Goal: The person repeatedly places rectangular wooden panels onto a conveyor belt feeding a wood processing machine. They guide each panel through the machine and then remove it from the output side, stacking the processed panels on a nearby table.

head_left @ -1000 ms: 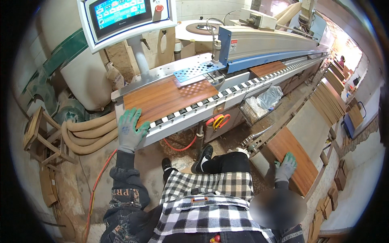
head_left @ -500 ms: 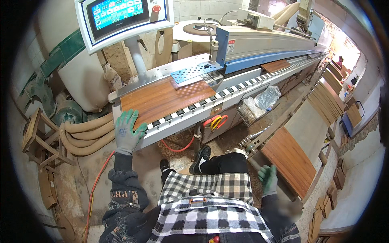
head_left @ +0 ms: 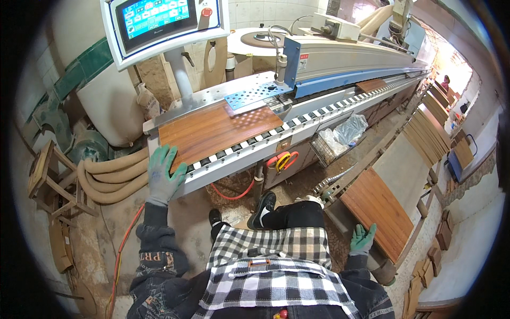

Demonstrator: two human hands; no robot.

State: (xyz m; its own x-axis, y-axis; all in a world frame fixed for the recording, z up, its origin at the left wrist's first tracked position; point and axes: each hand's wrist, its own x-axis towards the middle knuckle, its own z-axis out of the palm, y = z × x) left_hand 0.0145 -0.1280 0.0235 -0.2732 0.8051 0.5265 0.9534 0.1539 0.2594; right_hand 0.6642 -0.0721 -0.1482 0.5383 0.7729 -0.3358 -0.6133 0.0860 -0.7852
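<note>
A brown wood-grain panel [head_left: 204, 133] lies flat on the roller bed of a long machine [head_left: 345, 72]. Its far right part reaches under a blue perforated plate [head_left: 252, 97]. At the panel's near-left corner is my left hand [head_left: 164, 174], in a grey and green glove, fingers spread; whether it presses on the panel I cannot tell. To my right, a second wood-grain panel [head_left: 378, 212] rests on a low rack. My gloved right hand [head_left: 362, 240] is at that panel's near-left edge with fingers stretched out, seemingly touching it and gripping nothing.
A control screen [head_left: 156, 21] stands at the upper left. Ribbed hoses [head_left: 114, 178] and a wooden stool [head_left: 50, 183] sit left of the machine. Tape rolls [head_left: 283, 161] and a wire basket [head_left: 324, 149] hang from its front. Several boards [head_left: 425, 130] line the rack; a red hose [head_left: 125, 244] crosses the floor.
My right hand has moved right to the edge of the panel on the rack. My left hand has drawn back slightly. A smaller panel has travelled farther along the machine.
</note>
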